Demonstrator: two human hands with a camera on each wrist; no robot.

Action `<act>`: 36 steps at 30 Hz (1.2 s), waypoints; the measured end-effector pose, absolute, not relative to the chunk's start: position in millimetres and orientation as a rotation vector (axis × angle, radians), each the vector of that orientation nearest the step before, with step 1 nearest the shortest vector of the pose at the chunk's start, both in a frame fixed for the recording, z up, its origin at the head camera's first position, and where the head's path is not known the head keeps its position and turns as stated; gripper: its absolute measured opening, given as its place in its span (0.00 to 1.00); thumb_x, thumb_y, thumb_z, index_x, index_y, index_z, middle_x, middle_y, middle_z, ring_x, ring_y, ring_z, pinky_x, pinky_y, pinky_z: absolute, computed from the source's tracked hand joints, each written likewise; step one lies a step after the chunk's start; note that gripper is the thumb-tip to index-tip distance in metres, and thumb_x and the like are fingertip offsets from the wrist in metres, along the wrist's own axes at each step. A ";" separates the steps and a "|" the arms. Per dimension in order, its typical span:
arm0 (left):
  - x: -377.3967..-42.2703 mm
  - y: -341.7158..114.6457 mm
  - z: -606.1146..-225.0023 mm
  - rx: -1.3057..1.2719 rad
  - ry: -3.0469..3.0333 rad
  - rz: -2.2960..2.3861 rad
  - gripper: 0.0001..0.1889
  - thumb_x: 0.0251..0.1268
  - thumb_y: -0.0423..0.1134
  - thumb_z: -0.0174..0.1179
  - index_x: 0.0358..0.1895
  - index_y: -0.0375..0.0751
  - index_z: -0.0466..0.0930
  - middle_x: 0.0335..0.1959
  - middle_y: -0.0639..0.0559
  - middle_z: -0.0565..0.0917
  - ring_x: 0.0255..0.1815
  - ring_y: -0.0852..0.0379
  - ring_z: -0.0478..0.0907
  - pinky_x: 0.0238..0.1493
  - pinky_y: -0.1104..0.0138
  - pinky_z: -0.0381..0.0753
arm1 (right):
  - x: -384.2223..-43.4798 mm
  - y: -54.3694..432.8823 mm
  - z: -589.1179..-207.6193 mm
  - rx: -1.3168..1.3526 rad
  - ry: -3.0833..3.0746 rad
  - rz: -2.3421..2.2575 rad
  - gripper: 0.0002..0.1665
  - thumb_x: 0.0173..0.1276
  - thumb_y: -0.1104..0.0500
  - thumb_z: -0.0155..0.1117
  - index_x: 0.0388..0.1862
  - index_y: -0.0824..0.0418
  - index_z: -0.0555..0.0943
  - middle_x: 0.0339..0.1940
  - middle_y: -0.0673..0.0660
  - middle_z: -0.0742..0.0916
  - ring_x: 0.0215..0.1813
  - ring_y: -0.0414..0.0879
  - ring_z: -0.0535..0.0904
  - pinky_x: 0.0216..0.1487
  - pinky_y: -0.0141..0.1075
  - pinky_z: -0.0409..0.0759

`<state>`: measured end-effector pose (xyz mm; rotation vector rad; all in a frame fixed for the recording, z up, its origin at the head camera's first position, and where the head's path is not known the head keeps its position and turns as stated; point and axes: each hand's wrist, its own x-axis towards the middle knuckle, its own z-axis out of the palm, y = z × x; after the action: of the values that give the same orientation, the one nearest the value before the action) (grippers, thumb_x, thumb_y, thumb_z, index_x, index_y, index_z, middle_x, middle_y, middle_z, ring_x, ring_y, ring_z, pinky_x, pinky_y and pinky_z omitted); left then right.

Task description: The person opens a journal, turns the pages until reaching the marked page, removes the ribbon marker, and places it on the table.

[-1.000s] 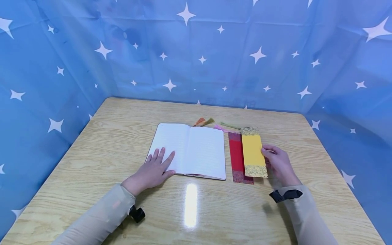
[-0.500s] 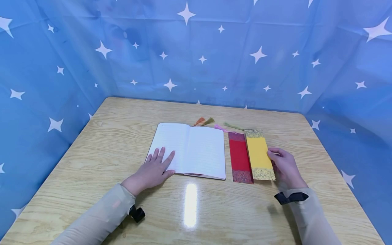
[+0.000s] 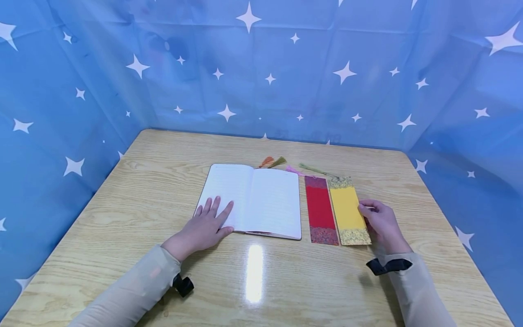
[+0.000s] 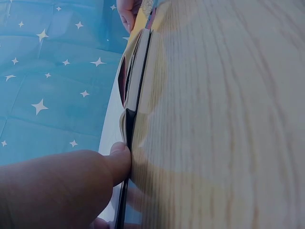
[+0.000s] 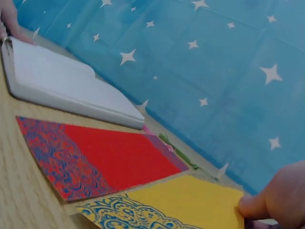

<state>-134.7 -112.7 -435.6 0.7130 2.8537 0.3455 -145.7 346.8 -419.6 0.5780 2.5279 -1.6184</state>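
Note:
An open notebook [image 3: 273, 204] with lined white pages lies on the table. My left hand [image 3: 206, 229] rests on its left page, fingers straight and spread, the thumb along the lower edge. To the right of the notebook is a red bookmark [image 3: 318, 209] with patterned ends and a pink tassel [image 3: 293, 170]. Beside it, almost parallel, is a yellow bookmark [image 3: 347, 209] with a green tassel [image 3: 312, 168]. My right hand [image 3: 382, 227] pinches the yellow bookmark's right edge, the thumb on top. In the right wrist view its near end looks slightly raised.
An orange tassel [image 3: 267, 161] and an olive tassel [image 3: 278, 162] stick out past the notebook's top edge. Something dark red [image 4: 122, 82] shows between the pages in the left wrist view. A blue star-patterned cloth [image 3: 184, 91] stands behind the wooden table [image 3: 163, 150].
My right hand has moved right and slightly nearer with the yellow bookmark, which overlapped the red one before and now lies beside it. The left hand and notebook stay put.

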 end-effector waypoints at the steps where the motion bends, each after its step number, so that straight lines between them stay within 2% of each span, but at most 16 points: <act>1: -134.8 -112.7 -435.7 0.714 2.855 0.346 0.35 0.70 0.60 0.39 0.75 0.49 0.45 0.72 0.31 0.44 0.71 0.33 0.38 0.65 0.42 0.46 | -145.6 346.3 -419.8 0.576 2.550 -1.597 0.28 0.71 0.52 0.53 0.61 0.70 0.68 0.32 0.51 0.78 0.28 0.38 0.75 0.26 0.33 0.76; 7: -134.4 -112.7 -435.9 0.716 2.861 0.345 0.35 0.70 0.60 0.39 0.74 0.48 0.45 0.71 0.31 0.44 0.71 0.33 0.38 0.65 0.42 0.46 | -145.4 346.1 -423.2 0.529 2.715 -1.444 0.25 0.71 0.52 0.53 0.58 0.71 0.71 0.34 0.56 0.78 0.27 0.38 0.73 0.24 0.32 0.73; 13: -134.3 -112.4 -436.2 0.712 2.860 0.344 0.35 0.70 0.60 0.39 0.74 0.49 0.45 0.72 0.31 0.44 0.71 0.33 0.38 0.66 0.42 0.46 | -144.0 346.3 -424.1 0.422 2.871 -1.258 0.24 0.71 0.52 0.52 0.53 0.71 0.74 0.35 0.62 0.79 0.28 0.43 0.73 0.22 0.33 0.73; 19: -135.3 -112.5 -436.6 0.725 2.868 0.328 0.35 0.70 0.60 0.38 0.74 0.48 0.45 0.71 0.31 0.44 0.71 0.33 0.38 0.65 0.42 0.46 | -142.0 345.4 -423.0 0.316 3.041 -1.043 0.23 0.71 0.52 0.52 0.48 0.72 0.76 0.39 0.68 0.81 0.34 0.52 0.75 0.27 0.35 0.72; 28: -135.2 -112.9 -436.7 0.717 2.866 0.345 0.35 0.70 0.60 0.39 0.74 0.48 0.45 0.71 0.31 0.45 0.71 0.33 0.38 0.65 0.42 0.46 | -138.4 342.1 -419.3 0.278 3.141 -0.805 0.21 0.71 0.52 0.51 0.43 0.70 0.77 0.34 0.65 0.83 0.31 0.52 0.76 0.27 0.37 0.70; 36: -134.9 -112.7 -436.6 0.716 2.865 0.349 0.35 0.70 0.60 0.39 0.74 0.48 0.45 0.71 0.31 0.44 0.71 0.33 0.38 0.65 0.42 0.46 | -138.2 336.8 -417.8 0.264 3.152 -0.787 0.24 0.72 0.48 0.50 0.47 0.69 0.76 0.37 0.65 0.83 0.33 0.52 0.77 0.28 0.38 0.70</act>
<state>-134.9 -112.7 -436.6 0.7156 2.8648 0.3490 -138.2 336.8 -417.8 0.2639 3.1517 -0.7867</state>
